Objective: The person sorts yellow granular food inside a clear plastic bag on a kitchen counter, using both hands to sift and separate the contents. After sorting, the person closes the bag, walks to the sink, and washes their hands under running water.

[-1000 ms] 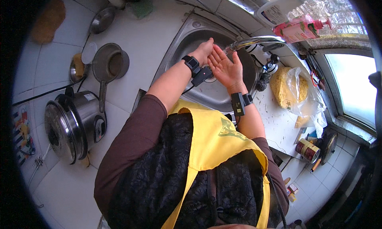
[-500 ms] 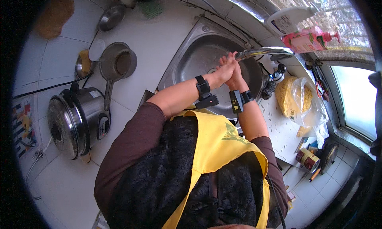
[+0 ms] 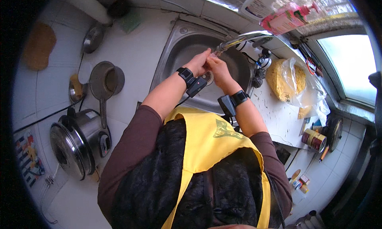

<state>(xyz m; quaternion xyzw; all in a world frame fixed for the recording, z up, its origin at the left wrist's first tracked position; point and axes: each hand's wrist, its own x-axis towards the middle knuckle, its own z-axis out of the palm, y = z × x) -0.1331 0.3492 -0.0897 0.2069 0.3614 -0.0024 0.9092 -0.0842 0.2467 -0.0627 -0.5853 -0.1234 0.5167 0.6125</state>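
Both hands meet beneath the curved metal faucet (image 3: pixel 246 37), over the steel sink (image 3: pixel 167 55). My left hand (image 3: pixel 197 64) comes in from the left with its fingers bent and pressed against the other hand. My right hand (image 3: pixel 220 71) is closed too, its curled fingers touching the left hand's fingertips right below the spout. Whatever lies between the fingers, if anything, is hidden. Each wrist wears a black strap with a small black box. The drain (image 3: pixel 207 78) shows between the hands and the sink's near side.
A grey saucepan (image 3: pixel 104 79) and a steel electric cooker (image 3: pixel 81 137) stand on the left counter. Right of the sink are a dark scourer (image 3: pixel 258 77) and a plastic bag of yellow stuff (image 3: pixel 284 79). A pink pump bottle (image 3: pixel 284 18) stands by the window. A can (image 3: pixel 314 140) lies lower right.
My hands have gone from lying palm to palm with fingers outstretched to bent fingers pressed together. The wrists have moved apart. The whole view has shifted and turned slightly.
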